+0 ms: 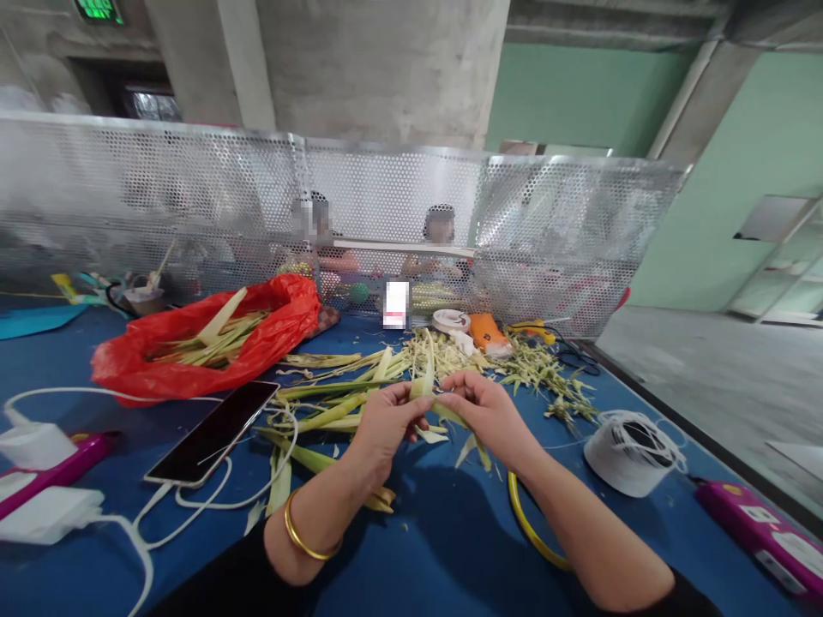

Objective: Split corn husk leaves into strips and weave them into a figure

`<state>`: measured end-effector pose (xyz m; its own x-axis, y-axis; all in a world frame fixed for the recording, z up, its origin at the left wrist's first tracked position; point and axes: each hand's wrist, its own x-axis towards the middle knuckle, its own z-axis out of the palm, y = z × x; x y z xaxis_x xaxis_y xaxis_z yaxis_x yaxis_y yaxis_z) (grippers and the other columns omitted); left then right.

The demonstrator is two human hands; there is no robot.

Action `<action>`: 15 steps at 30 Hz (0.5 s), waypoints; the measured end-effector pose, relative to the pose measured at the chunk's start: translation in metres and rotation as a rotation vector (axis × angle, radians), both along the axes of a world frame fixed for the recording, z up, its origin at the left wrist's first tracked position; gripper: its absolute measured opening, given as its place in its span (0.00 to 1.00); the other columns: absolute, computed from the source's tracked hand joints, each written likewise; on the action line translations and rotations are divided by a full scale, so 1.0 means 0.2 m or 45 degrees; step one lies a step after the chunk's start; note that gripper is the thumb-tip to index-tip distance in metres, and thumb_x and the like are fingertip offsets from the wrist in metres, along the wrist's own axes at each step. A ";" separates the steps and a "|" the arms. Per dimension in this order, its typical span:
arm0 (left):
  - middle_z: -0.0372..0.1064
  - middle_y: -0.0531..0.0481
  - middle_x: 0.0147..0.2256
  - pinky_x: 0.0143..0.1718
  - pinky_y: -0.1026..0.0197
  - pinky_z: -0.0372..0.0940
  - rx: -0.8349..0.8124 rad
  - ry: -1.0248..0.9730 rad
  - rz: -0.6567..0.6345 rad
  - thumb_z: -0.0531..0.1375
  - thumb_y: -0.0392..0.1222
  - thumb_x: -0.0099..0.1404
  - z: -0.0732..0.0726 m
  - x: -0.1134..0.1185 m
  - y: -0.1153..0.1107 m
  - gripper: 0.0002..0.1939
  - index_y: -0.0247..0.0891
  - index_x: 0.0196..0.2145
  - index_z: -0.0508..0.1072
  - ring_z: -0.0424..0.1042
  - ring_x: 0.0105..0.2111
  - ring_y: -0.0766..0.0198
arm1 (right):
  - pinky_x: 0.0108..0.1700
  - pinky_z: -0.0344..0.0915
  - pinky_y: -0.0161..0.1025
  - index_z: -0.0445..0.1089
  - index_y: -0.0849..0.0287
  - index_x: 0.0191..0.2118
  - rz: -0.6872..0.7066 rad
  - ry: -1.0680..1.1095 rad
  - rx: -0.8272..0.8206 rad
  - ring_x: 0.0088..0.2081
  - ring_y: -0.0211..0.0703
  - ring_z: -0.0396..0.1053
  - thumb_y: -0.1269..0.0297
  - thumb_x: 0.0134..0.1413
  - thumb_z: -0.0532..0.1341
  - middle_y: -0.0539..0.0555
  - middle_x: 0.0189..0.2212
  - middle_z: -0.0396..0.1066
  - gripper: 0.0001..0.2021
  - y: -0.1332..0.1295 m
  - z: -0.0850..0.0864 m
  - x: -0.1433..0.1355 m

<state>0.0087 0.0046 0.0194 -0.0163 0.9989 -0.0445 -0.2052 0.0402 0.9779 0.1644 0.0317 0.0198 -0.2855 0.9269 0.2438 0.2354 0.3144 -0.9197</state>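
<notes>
Above the middle of the blue table, my left hand [389,420] pinches a pale green leaf strip [422,382] that looks like husk. One end of the strip stands up past the fingers. From the other side, my right hand [485,411] is closed on the same strip, thumb and fingertips pressed together close to the left hand. Part of the strip is hidden by the fingers. Loose leaf strips [340,411] lie behind and to the left of my left hand. A yellow ring [531,531] rests under my right forearm.
A red plastic bag [289,317] of strips stands at left, near a phone [212,435] with white cables. Trimmings [540,368] lie behind my hands. At right are a white cord spool [627,458] and purple power strip [759,531]. A perforated metal screen [392,184] separates two people.
</notes>
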 end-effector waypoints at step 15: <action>0.62 0.57 0.19 0.16 0.71 0.51 -0.115 -0.164 -0.072 0.66 0.40 0.49 0.02 -0.06 0.02 0.09 0.33 0.28 0.73 0.59 0.16 0.75 | 0.28 0.63 0.32 0.77 0.58 0.36 0.376 0.487 -0.518 0.23 0.34 0.67 0.61 0.45 0.68 0.51 0.24 0.73 0.10 0.02 0.10 0.17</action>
